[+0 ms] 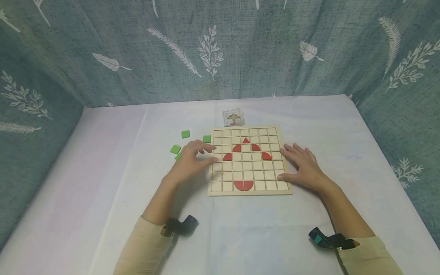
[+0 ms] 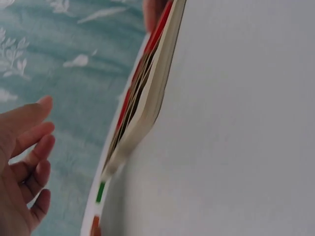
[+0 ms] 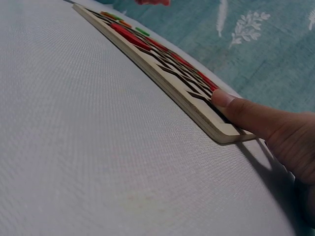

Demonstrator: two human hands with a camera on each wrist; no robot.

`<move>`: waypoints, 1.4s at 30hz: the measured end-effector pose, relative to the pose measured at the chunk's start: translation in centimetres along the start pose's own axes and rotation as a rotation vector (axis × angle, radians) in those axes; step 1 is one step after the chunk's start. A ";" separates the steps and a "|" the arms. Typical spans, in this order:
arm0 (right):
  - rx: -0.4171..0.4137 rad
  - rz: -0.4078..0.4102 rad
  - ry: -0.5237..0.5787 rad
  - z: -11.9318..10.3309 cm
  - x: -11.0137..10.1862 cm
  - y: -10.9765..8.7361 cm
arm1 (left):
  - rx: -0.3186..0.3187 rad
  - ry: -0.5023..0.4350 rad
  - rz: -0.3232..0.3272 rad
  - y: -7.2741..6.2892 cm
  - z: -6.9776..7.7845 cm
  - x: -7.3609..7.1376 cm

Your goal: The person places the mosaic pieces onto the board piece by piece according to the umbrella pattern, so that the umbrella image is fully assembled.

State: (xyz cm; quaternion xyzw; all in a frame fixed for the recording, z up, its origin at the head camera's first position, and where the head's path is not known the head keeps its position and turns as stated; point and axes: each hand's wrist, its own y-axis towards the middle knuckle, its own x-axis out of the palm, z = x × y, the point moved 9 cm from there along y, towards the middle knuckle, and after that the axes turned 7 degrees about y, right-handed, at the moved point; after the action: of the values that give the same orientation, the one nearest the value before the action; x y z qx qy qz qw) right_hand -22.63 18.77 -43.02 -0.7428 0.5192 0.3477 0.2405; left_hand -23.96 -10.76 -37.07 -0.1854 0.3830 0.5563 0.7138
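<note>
A wooden grid board (image 1: 250,193) lies on the table between the hands. Set in its cells are a red triangle (image 1: 245,141), several red quarter circles (image 1: 237,148) in the upper half, and two side by side forming a red half-round (image 1: 243,185) near the bottom. My left hand (image 1: 190,159) hovers at the board's left edge, fingers loosely bent and nothing between them in the left wrist view. The right hand (image 1: 304,168) rests at the right edge; its thumb (image 3: 224,98) lies on the board's top face.
Several green square tiles (image 1: 185,134) lie left of the board, one partly hidden behind the left hand. Beyond the board's far edge is a small pattern card (image 1: 233,117) with a gridded picture. A leaf-print cloth (image 1: 240,49) hangs behind the white-covered table (image 1: 247,236).
</note>
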 end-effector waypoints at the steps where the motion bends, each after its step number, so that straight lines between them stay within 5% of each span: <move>1: -0.002 0.002 0.001 0.0 0.0 0.0 | -0.021 -0.005 0.014 0.0 -0.4 -0.4; 15: 0.000 0.011 0.010 -0.1 -0.1 -0.2 | -0.187 -0.017 0.146 -0.8 -5.1 -5.2; 25: 0.004 0.010 0.011 -0.1 -0.1 -0.3 | -0.345 -0.029 -0.083 -2.0 -8.4 -4.7; 32: 0.005 0.009 0.009 -0.1 -0.1 -0.2 | -0.383 0.036 -0.181 -2.2 -10.1 -3.8; 37: 0.005 0.003 0.003 -0.2 -0.1 -0.2 | -0.351 0.164 -0.206 -2.1 -10.6 -3.5; 42: 0.007 0.004 -0.004 0.0 0.0 -0.1 | -0.350 0.260 -0.158 -2.1 -10.7 -3.8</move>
State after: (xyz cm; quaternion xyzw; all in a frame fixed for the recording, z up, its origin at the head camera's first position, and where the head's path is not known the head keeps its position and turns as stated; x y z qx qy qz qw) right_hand -22.49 18.81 -43.02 -0.7401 0.5214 0.3481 0.2434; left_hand -25.97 -21.30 -41.41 -0.4060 0.3536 0.5281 0.6567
